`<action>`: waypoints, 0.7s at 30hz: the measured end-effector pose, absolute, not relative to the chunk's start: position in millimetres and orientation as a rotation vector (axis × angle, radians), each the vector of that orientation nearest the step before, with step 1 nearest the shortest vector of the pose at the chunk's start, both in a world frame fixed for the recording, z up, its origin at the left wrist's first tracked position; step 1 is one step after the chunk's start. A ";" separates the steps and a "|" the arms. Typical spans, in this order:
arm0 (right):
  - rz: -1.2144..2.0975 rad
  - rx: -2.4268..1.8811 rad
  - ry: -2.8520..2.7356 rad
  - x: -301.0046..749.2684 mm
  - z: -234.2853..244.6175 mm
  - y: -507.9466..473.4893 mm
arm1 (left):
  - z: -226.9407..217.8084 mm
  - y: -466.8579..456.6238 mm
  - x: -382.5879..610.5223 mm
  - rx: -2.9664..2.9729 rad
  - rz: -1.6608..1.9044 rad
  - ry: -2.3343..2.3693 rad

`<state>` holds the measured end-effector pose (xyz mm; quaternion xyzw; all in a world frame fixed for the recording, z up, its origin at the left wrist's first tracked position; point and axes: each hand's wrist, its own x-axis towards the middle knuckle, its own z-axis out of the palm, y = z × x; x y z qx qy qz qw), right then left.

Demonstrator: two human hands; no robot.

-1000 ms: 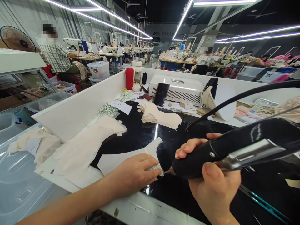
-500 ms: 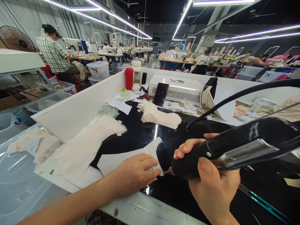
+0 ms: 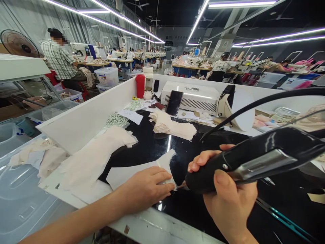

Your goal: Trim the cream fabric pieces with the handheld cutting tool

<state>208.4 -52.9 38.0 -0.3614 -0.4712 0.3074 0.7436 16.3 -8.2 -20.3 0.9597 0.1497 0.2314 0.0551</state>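
Note:
My right hand (image 3: 225, 196) is wrapped round a black corded handheld tool (image 3: 254, 161) with a long silver lever on its side. The tool's thin metal tip (image 3: 182, 186) points left and reaches the corner of a white cut piece (image 3: 132, 174), near my left fingertips. Whether it is paper or cloth I cannot tell. My left hand (image 3: 152, 184) lies flat on this piece with its fingers stretched, pressing it on the glossy black work surface (image 3: 185, 210). Beyond my hands lies a stack of cream cut pieces (image 3: 174, 125). A larger cream pile (image 3: 93, 159) is to the left.
A thick black cable (image 3: 254, 103) arches over the right side. Tweezers (image 3: 284, 217) with teal handles lie at the lower right. At the back stand a phone (image 3: 174, 102), a white vented box (image 3: 190, 96) and a red bottle (image 3: 139, 86). White walls (image 3: 88, 118) border the table.
The tool in my right hand has shifted very slightly. My left hand stays on the white piece in the same spot.

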 end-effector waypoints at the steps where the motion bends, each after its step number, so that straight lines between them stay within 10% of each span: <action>1: 0.677 -0.793 -1.032 208.3 38.1 -53.2 | -20.5 -8.3 16.0 2.911 0.705 0.460; 21: 0.728 -0.730 -0.977 209.9 38.1 -58.3 | -9.9 -14.7 1.5 2.893 0.649 0.457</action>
